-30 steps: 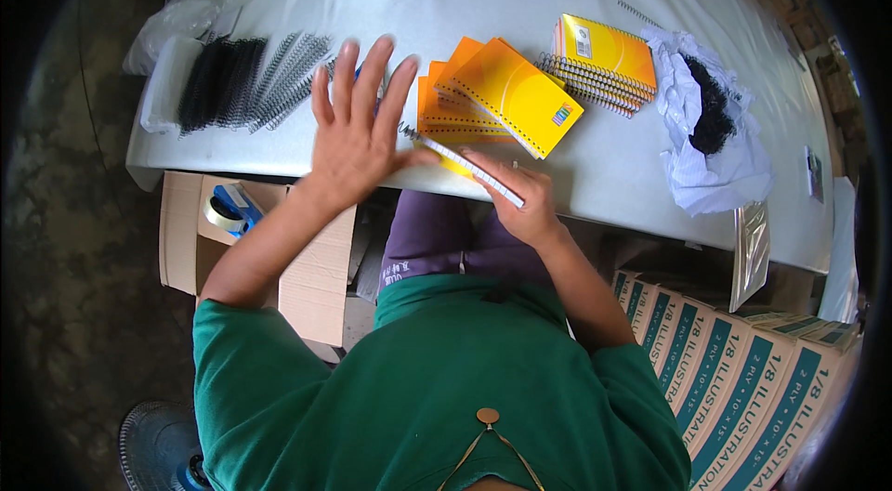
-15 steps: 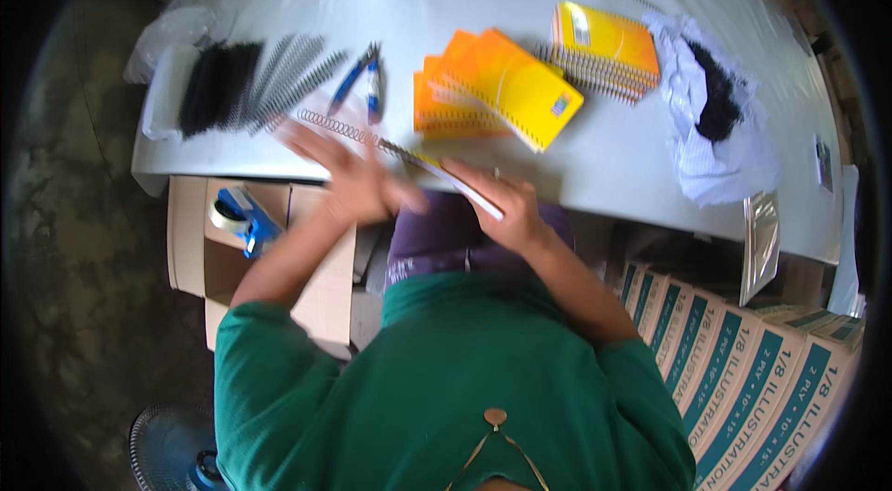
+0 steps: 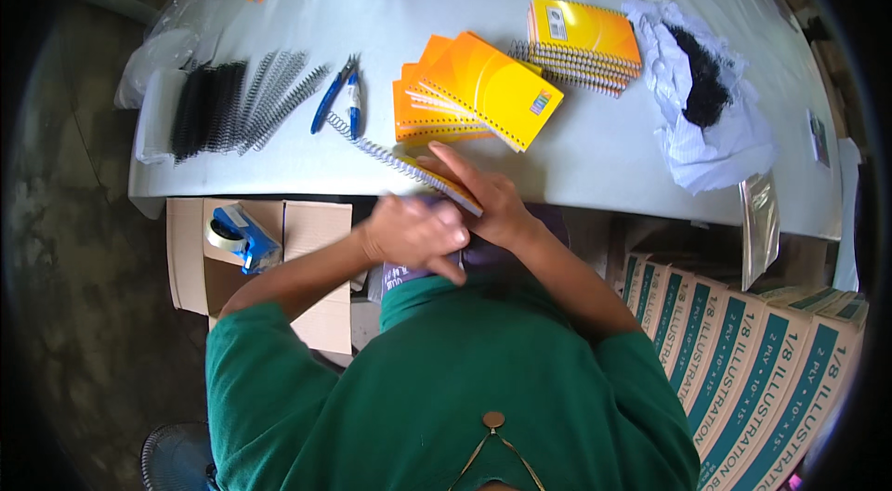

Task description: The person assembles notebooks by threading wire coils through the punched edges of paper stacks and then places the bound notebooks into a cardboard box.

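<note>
My right hand (image 3: 497, 205) grips a small spiral notebook (image 3: 453, 192) with a yellow cover, tilted over the table's front edge. A metal spiral coil (image 3: 376, 151) runs along the notebook's edge, and its loose end sticks out up and left toward the pliers. Just below the notebook is my left hand (image 3: 416, 229), slightly blurred, thumb and fingers apart and nothing visible in them. Beyond my hands lies a fanned pile of yellow-orange notebooks (image 3: 492, 87) with punched edges. Blue-handled pliers (image 3: 334, 96) and a blue-and-white tool (image 3: 354, 105) rest left of that pile.
Black spiral coils (image 3: 218, 110) lie at the left. A stack of coil-bound notebooks (image 3: 590, 40) stands at right, beside crumpled white wrapping (image 3: 674, 143) around a dark tangle. Below are an open carton (image 3: 316, 305) with a blue tape dispenser (image 3: 246, 235) and several printed boxes (image 3: 743, 361).
My left hand has swung from beside the protruding coil down and right, below the notebook. The coil covers more of the notebook's edge, with a shorter loose end. The view has shifted slightly.
</note>
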Demonstrator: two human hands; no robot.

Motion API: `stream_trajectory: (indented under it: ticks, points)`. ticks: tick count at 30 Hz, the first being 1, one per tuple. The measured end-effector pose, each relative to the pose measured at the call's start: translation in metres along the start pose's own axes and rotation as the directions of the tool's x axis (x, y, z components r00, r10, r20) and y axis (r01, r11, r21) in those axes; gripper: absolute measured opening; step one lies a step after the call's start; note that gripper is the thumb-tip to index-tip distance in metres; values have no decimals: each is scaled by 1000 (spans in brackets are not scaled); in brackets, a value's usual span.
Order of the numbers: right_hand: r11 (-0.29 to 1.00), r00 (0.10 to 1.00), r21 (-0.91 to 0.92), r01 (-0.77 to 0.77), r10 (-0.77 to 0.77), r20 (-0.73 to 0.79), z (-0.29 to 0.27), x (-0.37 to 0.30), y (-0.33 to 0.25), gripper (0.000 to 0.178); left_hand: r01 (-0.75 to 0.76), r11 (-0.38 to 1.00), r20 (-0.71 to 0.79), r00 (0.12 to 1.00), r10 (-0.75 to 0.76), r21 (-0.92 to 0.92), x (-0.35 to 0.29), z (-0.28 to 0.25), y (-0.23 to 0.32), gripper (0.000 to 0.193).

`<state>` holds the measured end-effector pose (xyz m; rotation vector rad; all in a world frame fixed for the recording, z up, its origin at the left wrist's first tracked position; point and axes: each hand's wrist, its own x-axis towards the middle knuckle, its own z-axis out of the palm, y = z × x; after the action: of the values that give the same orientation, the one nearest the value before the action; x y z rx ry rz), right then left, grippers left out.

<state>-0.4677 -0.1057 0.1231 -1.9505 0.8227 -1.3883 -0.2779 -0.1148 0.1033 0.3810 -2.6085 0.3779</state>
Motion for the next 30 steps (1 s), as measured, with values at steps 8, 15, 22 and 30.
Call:
stream_trajectory:
  ticks: [8,15,22,30]
  points:
    - [988,986,16,-156,154,59,3,6,3,62,100,989,7,995,-100,-105,3,8,9,103]
    - [979,981,70,-191,193,-24,3,7,8,64,303,941,20,953,-304,-152,39,-14,9,73]
    - [945,959,171,-277,284,-15,1,11,9,64,353,920,54,936,-349,-169,91,-58,-19,34]
    - [948,969,229,-219,240,-67,1,15,10,63,347,915,312,909,-275,-205,113,-82,-35,26]
